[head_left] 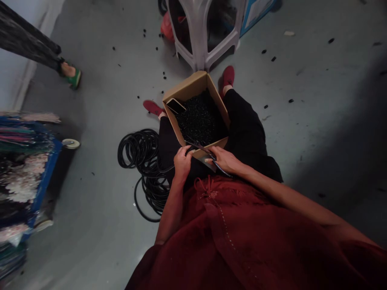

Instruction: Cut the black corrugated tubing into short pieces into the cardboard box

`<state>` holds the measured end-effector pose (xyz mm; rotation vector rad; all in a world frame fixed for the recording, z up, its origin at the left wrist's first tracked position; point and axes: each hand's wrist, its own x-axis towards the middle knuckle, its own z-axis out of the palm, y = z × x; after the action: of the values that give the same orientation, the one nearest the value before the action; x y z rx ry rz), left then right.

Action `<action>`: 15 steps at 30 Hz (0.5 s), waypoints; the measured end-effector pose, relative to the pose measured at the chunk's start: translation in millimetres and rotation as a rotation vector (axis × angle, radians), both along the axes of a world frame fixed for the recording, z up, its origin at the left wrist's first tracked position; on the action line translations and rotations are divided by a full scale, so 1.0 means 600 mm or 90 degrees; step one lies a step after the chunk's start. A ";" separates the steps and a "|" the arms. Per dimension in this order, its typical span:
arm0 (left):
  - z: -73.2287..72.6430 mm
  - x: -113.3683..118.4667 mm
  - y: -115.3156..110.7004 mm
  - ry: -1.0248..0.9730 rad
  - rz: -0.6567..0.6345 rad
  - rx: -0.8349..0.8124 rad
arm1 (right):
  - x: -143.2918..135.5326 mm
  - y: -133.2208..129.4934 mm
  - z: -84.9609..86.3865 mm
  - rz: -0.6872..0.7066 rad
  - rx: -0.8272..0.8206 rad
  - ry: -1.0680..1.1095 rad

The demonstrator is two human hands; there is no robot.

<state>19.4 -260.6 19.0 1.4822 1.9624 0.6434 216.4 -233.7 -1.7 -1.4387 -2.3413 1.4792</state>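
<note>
My left hand (pixel 182 162) is closed around the end of a black rubber tube, over the near rim of a cardboard box (pixel 222 105). The tube runs left to a loose coil of black tubing (pixel 137 151) on the floor. My right hand (pixel 224 159) grips dark scissors (pixel 200 146), whose blades point left across the box rim, close to my left fingers. Many small cut black pieces (pixel 199 119) fill the box between my legs. A phone (pixel 176 106) leans inside its far left corner. Exact contact between blades and tube is too small to tell.
A grey plastic stool (pixel 198 36) stands just beyond the box, with a red bag (pixel 167 27) and blue box (pixel 256 14) beside it. Small black bits lie scattered on the floor. At left is a wheeled blue cart (pixel 45 181) with bundled goods; another person's leg (pixel 30 38) shows upper left.
</note>
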 end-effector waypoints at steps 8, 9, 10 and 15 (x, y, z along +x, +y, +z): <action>0.027 -0.022 0.018 -0.168 0.028 -0.076 | -0.009 0.012 0.004 0.005 0.030 0.054; 0.028 -0.023 0.019 -0.196 0.027 -0.088 | -0.010 0.013 0.005 0.005 0.038 0.058; 0.030 -0.024 0.020 -0.223 0.024 -0.096 | -0.010 0.015 0.006 0.003 0.045 0.062; 0.034 -0.030 0.022 -0.304 0.002 -0.129 | -0.005 0.021 0.007 0.012 0.061 0.068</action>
<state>1.3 -247.1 39.3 1.0818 1.6061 0.7012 213.1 -221.2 2.7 -1.2855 -2.3336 1.3898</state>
